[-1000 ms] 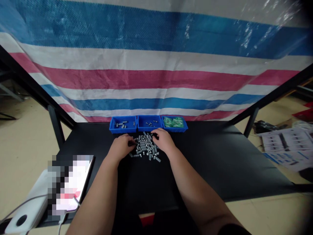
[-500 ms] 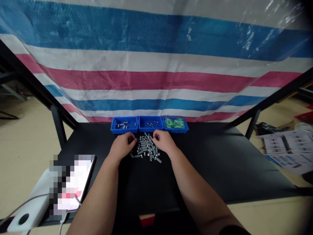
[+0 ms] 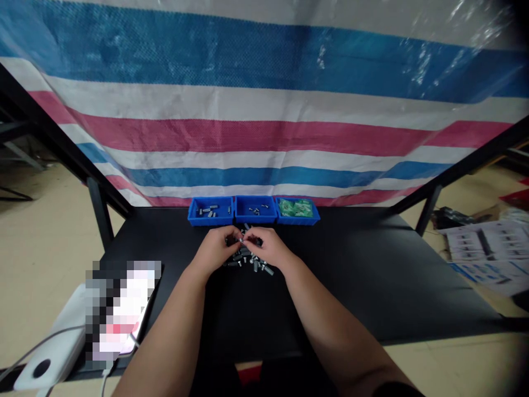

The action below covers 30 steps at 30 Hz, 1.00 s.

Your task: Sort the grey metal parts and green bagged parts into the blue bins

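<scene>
Over a pile of small metal parts (image 3: 248, 259), my two hands meet at the fingertips. My left hand (image 3: 217, 248) is closed in a pinch on a small silver metal part (image 3: 242, 240), whose exact kind is too small to tell. The fingers of my right hand (image 3: 268, 246) pinch at the same spot, pressed against that part. Grey cylinders and shorter silver pieces like screws make up the pile, partly hidden under both hands.
Behind the pile stand three blue bins: the left bin (image 3: 211, 221) has grey cylinders, the middle bin (image 3: 255, 219) small screws, the right bin (image 3: 298, 221) green-and-clear packets. On the black table (image 3: 351, 275) a lit, blurred-out screen (image 3: 128, 309) lies left, beside a white device (image 3: 53, 353) with cables.
Both hands have come together over the pile, the left moving right and the right moving left. Their fingertips, apart before, now meet at the small silver part.
</scene>
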Each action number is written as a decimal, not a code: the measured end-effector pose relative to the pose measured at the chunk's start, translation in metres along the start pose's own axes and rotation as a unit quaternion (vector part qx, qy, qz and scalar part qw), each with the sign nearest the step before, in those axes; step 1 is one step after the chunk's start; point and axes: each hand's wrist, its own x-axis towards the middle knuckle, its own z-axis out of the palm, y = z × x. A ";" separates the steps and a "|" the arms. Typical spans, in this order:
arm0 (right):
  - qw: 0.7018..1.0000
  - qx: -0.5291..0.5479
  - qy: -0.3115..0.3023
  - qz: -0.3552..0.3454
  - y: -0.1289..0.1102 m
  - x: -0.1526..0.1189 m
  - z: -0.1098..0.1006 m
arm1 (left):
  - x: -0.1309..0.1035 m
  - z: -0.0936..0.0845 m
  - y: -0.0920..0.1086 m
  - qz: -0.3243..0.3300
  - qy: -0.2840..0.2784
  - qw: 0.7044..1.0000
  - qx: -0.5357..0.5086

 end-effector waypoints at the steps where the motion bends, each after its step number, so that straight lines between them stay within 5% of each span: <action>1: 1.000 0.009 0.005 0.003 0.000 0.000 0.002 | 0.000 0.001 0.001 0.004 -0.006 1.000 -0.003; 12: 0.998 0.004 0.026 0.049 0.005 -0.001 0.005 | 0.000 -0.010 -0.007 -0.018 0.016 0.996 0.083; 19: 0.951 0.060 0.296 0.059 0.026 0.009 0.011 | -0.003 -0.025 -0.033 -0.125 0.042 0.952 0.277; 22: 0.940 0.041 0.334 0.057 0.028 0.010 0.010 | -0.004 -0.022 -0.038 -0.125 0.023 0.951 0.282; 25: 0.949 -0.067 0.300 0.074 0.027 0.005 0.003 | -0.003 -0.021 -0.037 -0.128 0.006 0.949 0.288; 30: 0.965 -0.199 0.126 0.111 0.030 -0.003 -0.002 | -0.002 -0.026 -0.030 -0.178 0.024 0.954 0.239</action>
